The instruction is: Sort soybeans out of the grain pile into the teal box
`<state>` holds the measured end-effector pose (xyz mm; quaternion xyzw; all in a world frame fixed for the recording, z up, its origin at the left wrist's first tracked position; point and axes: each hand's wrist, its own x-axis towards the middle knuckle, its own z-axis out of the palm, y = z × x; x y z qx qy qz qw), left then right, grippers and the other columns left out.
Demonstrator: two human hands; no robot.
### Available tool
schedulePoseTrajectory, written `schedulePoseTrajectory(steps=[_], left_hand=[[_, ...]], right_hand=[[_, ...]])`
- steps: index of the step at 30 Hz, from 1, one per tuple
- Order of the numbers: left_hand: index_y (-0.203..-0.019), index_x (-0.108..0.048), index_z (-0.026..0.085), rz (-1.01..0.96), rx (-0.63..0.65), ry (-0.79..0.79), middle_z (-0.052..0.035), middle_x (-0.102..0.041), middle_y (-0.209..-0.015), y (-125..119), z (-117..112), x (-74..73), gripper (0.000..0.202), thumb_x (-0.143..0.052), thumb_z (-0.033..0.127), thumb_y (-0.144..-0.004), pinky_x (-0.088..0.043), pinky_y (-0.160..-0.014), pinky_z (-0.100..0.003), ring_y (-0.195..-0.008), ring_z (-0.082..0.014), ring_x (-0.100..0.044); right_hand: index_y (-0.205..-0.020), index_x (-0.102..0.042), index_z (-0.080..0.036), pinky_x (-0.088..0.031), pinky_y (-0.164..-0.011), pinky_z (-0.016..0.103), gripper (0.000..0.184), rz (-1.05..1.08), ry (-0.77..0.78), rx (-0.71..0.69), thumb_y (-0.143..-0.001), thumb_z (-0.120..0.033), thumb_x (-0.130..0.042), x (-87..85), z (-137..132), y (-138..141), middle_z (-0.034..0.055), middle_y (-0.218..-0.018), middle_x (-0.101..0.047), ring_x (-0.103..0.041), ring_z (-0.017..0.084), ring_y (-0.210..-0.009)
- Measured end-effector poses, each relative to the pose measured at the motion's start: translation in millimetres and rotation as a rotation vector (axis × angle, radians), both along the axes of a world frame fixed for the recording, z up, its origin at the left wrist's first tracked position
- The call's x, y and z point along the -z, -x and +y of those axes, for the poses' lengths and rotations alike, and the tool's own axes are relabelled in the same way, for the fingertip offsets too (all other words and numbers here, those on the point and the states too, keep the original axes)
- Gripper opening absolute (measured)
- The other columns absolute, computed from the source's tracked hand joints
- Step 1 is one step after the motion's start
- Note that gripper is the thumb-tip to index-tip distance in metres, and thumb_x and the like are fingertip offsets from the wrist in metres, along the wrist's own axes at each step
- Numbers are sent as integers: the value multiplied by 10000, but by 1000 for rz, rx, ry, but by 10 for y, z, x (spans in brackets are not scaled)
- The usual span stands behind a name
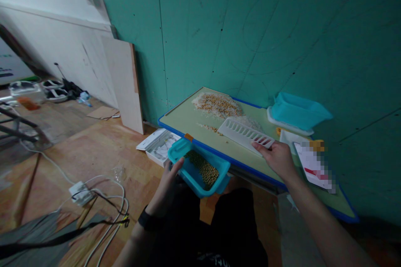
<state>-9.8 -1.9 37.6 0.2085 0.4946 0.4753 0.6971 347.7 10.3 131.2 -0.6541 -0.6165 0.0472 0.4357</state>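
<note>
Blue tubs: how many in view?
2: one tub in the left hand, at the table's near edge; another tub on the table, near the green wall.

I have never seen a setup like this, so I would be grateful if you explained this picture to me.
There is no machine: a person uses two bare hands, seen from a camera on their head. The left hand holds a turquoise container with green and tan beans inside. The right hand holds a white slotted strip over the table. On the table lie a white and tan pile, a flat, partly pixelated thing and a second turquoise container.
</note>
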Motion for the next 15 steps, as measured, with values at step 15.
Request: schedulePoseTrajectory(steps=[15], left_hand=[[-1557, -622, 300, 6, -22, -20, -187, -747, -1549, -30, -36, -15, 741, -928, 575, -941, -740, -899, -473, -1324, -430, -797]], right_hand=[[-827, -887, -266, -716, -742, 451, 382, 59, -11, -104, -911, -625, -785, 105, -167, 178, 108, -879, -904, -889, 385, -861]])
